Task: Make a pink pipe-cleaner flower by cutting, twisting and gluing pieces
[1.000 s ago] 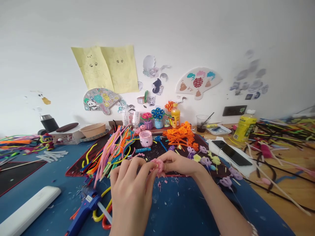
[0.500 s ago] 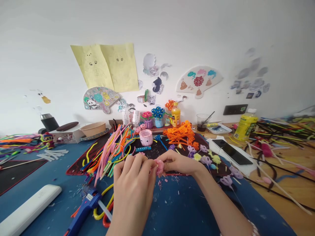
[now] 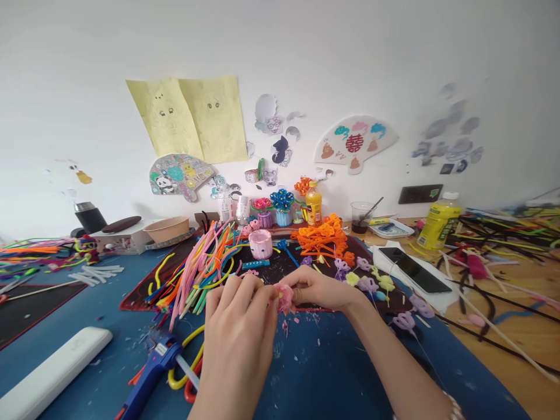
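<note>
Between my two hands, above the blue mat, is a small pink pipe-cleaner flower (image 3: pixel 284 297). My left hand (image 3: pixel 242 315) is closed at the flower's left side, its back toward me and its fingertips mostly hidden. From the right, my right hand (image 3: pixel 315 288) pinches the flower between thumb and curled fingers. Just beyond stands a pink fuzzy pot (image 3: pixel 261 244) with small dark dots. A blue glue gun (image 3: pixel 155 364) with a white glue stick lies left of my left forearm.
A bundle of colourful pipe cleaners (image 3: pixel 196 268) lies left of the pot. Orange pipe-cleaner pieces (image 3: pixel 321 236) pile up behind my right hand, and purple flowers (image 3: pixel 367 284) lie beside it. A phone (image 3: pixel 413 269) rests at right. A white power bank-like bar (image 3: pixel 56 373) lies front left.
Both hands stay at the pink flower in nearly the same pose. The whole view has shifted very slightly; nothing has been let go.
</note>
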A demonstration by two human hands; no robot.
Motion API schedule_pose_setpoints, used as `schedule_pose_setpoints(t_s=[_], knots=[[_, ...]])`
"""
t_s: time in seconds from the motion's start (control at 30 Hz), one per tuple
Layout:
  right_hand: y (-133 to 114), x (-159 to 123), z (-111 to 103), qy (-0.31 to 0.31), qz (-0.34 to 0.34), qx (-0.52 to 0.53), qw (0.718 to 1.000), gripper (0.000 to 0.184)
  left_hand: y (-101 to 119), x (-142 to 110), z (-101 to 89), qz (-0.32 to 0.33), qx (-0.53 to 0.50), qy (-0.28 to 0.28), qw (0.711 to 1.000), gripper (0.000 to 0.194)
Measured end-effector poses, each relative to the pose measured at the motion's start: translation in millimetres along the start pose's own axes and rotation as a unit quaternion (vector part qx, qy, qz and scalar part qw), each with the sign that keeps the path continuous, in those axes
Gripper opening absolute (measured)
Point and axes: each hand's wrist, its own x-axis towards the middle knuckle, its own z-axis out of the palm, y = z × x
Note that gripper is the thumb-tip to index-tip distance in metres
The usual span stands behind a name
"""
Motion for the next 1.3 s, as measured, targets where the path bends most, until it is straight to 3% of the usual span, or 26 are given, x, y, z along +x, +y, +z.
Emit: schedule_pose_setpoints(t_s=[0.37, 0.7, 0.83, 1.07, 1.3], knots=[[-0.5, 0.0, 0.4, -0.004, -0.007, -0.015, 1.000, 0.044, 4.4, 5.3, -2.5, 0.000, 0.035, -0.036, 0.999, 0.014], [3.8, -0.2, -1.3, 0.027, -0.008, 0.047, 0.999, 0.037, 2.1, -4.4, -17.6, -0.038, 0.057, 0.107, 0.992, 0.013], [7.2, 0.2, -2.1, 0.052, -0.021, 0.076, 0.996, 0.039, 0.1, -15.3, -13.5, -0.012, 0.051, 0.087, 0.995, 0.026], [6.9, 1.8, -1.1, 0.042, -0.017, 0.075, 0.996, 0.038, 2.8, -19.6, 5.9, 0.002, 0.062, 0.019, 0.998, 0.053], [6.2, 1.9, -1.1, 0.034, -0.015, 0.072, 0.997, 0.034, 8.2, -18.7, 6.3, -0.010, 0.049, 0.023, 0.998, 0.052]])
